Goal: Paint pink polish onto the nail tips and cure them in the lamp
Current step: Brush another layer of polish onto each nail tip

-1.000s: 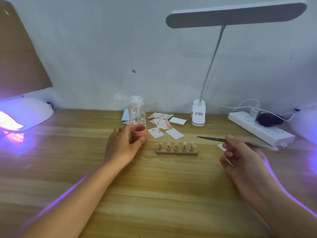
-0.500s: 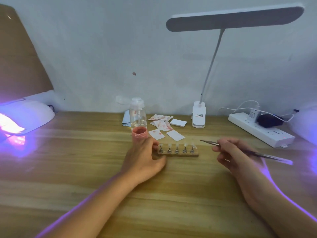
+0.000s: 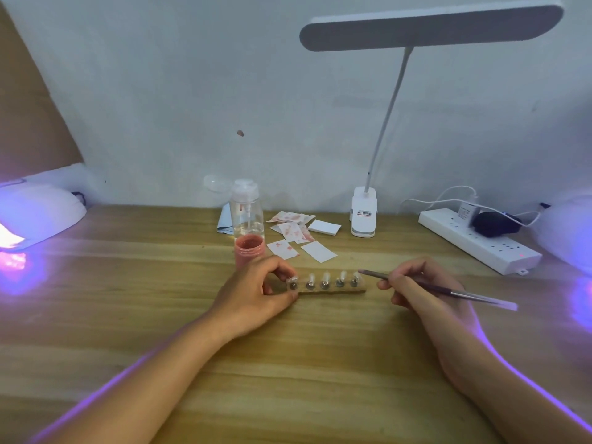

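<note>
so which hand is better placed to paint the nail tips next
Right. The right hand holds the brush, its tip close to the nail tips; the left hand pinches the wooden holder at its left end, likely steadying it.

Open wood runs along the near edge of the tabletop (image 3: 288, 398), crossed only by the forearms (image 3: 166, 373). Mid-table the stand (image 3: 331, 289) lies between the left hand (image 3: 253, 299) and the right hand (image 3: 423, 294), whose brush (image 3: 464, 294) juts rightward. Behind them jar (image 3: 249, 248), bottle (image 3: 246, 213), papers (image 3: 317, 251), desk lamp (image 3: 363, 216) and power strip (image 3: 474, 246) crowd the far edge. The left UV lamp (image 3: 38, 213) fills the far-left corner, the right UV lamp (image 3: 568, 229) the far-right. Open wood also lies between left UV lamp and bottle.
</note>
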A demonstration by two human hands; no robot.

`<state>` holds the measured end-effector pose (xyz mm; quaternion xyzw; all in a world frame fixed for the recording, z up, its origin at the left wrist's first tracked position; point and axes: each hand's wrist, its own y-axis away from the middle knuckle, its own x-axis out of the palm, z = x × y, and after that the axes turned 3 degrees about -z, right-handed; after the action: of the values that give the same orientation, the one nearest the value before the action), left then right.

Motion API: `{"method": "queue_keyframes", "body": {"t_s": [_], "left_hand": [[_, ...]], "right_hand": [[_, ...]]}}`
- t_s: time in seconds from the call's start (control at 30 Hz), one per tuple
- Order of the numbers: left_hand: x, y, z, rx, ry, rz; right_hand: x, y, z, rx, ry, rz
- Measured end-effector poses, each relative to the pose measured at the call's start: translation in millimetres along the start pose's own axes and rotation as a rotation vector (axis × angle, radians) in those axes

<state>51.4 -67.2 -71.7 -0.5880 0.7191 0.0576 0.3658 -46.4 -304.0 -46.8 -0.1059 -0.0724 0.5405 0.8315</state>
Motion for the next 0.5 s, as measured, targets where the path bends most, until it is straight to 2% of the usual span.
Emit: {"method": "queue_keyframes", "body": {"t_s": [0.17, 0.5], "left_hand": [[-0.7, -0.3, 1.0, 0.009, -0.001, 0.001], [-1.6, 0.0, -1.1, -0.005, 0.001, 0.005]], "right_hand": [[2.6, 1.3, 1.1, -0.014, 0.064, 0.026], [3.6, 2.4, 1.4, -0.050, 0.085, -0.030]]}}
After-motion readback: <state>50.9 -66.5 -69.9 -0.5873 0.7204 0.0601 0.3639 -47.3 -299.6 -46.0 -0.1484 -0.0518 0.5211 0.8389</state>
